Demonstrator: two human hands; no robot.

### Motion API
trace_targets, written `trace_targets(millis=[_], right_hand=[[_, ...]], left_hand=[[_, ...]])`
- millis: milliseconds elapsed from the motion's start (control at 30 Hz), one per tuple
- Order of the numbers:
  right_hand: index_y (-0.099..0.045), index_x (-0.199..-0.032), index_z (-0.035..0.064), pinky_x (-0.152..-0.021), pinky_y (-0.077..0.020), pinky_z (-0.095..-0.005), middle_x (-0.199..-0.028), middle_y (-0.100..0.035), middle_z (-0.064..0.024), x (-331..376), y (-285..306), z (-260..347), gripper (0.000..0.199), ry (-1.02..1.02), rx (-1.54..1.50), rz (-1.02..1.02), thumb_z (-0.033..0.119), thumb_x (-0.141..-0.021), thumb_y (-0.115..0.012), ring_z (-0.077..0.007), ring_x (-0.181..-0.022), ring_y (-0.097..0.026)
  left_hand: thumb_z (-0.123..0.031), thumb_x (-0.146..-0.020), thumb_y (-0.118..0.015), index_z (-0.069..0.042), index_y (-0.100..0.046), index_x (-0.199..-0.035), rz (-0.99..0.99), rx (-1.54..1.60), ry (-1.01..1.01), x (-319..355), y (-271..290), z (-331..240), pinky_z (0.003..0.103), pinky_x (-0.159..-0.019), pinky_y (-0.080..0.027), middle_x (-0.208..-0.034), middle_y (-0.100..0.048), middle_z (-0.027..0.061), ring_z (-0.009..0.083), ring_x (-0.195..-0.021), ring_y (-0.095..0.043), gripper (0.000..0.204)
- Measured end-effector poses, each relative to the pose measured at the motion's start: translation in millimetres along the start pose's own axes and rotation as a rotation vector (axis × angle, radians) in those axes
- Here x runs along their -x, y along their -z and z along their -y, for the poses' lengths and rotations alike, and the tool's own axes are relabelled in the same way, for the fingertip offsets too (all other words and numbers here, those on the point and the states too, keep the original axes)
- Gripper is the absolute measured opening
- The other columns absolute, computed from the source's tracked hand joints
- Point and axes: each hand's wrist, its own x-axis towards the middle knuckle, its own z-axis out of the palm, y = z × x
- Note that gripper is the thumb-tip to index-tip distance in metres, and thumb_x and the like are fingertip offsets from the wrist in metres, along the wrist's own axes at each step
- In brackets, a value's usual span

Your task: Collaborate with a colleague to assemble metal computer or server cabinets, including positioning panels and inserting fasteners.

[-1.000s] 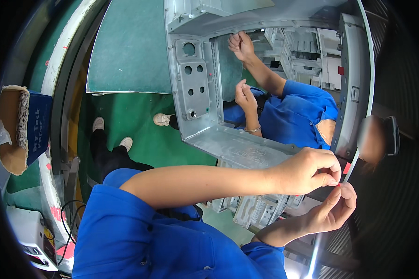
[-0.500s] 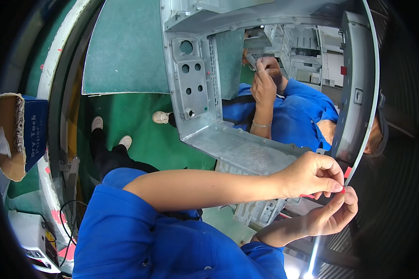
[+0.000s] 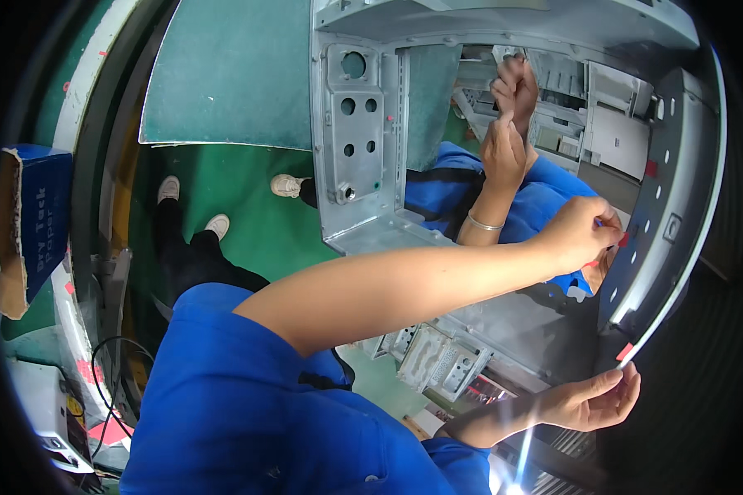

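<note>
My left hand reaches across in front of a large grey metal frame. Its thumb and fingers pinch a small piece of red tape near the frame's right inner side. Lower down, my right hand is held off the frame with fingers loosely curled and apart, and nothing visible in them. Just above its fingertips, a red tape piece sits on the frame's outer edge. Another red tape piece is stuck higher on the same side.
Beyond the frame a co-worker in blue holds both hands together. A blue cardboard box and a white device with a black cable stand at the left. A green panel is at the upper left; grey metal parts lie below the frame.
My hands have come apart: the left has moved up with the red tape, the right has stayed low and opened. The frame appears shifted right in view. The co-worker's hands are higher.
</note>
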Motion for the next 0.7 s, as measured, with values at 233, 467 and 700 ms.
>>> trace_targets(millis=[233,467,700], right_hand=[[-0.052,-0.092,-0.0016,-0.076,-0.0383,-0.0256,-0.087,-0.054,-0.0070,3.4,-7.8,6.1,0.020,-0.100,0.076,-0.089,0.016,-0.082,-0.052,-0.0165,-0.083,-0.051],[-0.053,-0.092,-0.0019,-0.074,-0.0386,-0.0245,-0.087,-0.055,-0.0069,5.4,-9.1,3.1,0.019,-0.115,0.089,-0.128,0.014,-0.082,-0.052,-0.0158,-0.082,-0.051],[-0.055,-0.089,-0.0022,-0.075,-0.0407,-0.0224,-0.085,-0.056,-0.0058,4.9,-8.4,2.0,0.016,-0.107,0.038,-0.158,0.011,-0.080,-0.056,-0.0138,-0.080,-0.052]], left_hand=[[0.000,-0.075,-0.049,0.006,-0.053,-0.079,0.015,0.003,-0.079,-29.7,3.8,11.3,0.023,-0.052,-0.045,-0.072,-0.056,0.0100,0.0128,-0.058,-0.054,0.008],[0.002,-0.074,-0.049,0.006,-0.054,-0.077,0.101,0.033,-0.028,-32.3,4.4,6.6,0.023,-0.052,-0.045,-0.069,-0.057,0.0095,0.0124,-0.058,-0.055,0.007],[0.003,-0.074,-0.049,0.007,-0.054,-0.075,0.075,0.117,0.009,-31.9,2.4,6.7,0.023,-0.049,-0.044,-0.066,-0.057,0.0099,0.0123,-0.056,-0.056,0.007]])
